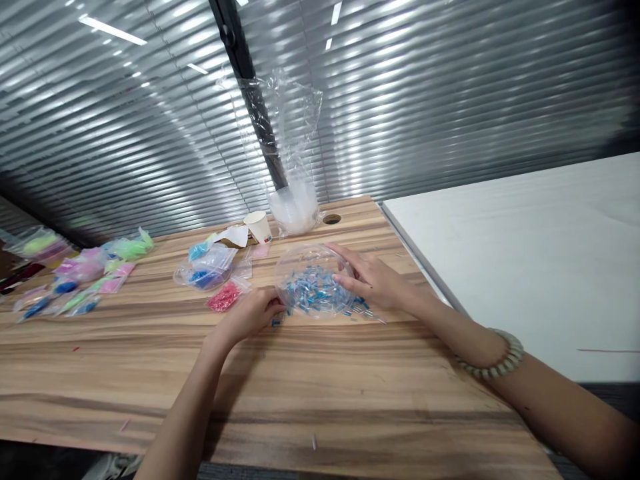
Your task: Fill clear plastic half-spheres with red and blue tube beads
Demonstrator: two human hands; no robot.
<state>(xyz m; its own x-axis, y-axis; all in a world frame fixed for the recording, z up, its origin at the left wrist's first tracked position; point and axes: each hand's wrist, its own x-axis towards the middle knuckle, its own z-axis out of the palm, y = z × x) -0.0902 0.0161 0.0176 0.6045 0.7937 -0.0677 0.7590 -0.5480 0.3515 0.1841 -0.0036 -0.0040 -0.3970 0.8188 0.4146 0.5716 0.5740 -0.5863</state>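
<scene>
in the head view, we locate the clear container point(293, 259) on the table point(300, 387), between both hands. it lies just right of and beyond the left hand point(257, 310), and directly left of the right hand point(375, 277). the right hand is nearer, touching the rim. we note no long axis on the round container; the short blue pieces point(315, 287) seen within its outline point in mixed directions. the fingers of the right hand are spread along the right side; we cannot tell how firmly they grip. the fingers of the left hand are bunched at the near left edge; we cannot tell whether they pinch anything.

we count two hands, one container, one paper cup point(257, 228) at the far side, one packet of red pieces point(225, 297) to the left, and one bracelet point(505, 360). the blue pieces and the bags point(93, 267) at far left overlap too much to count.
</scene>
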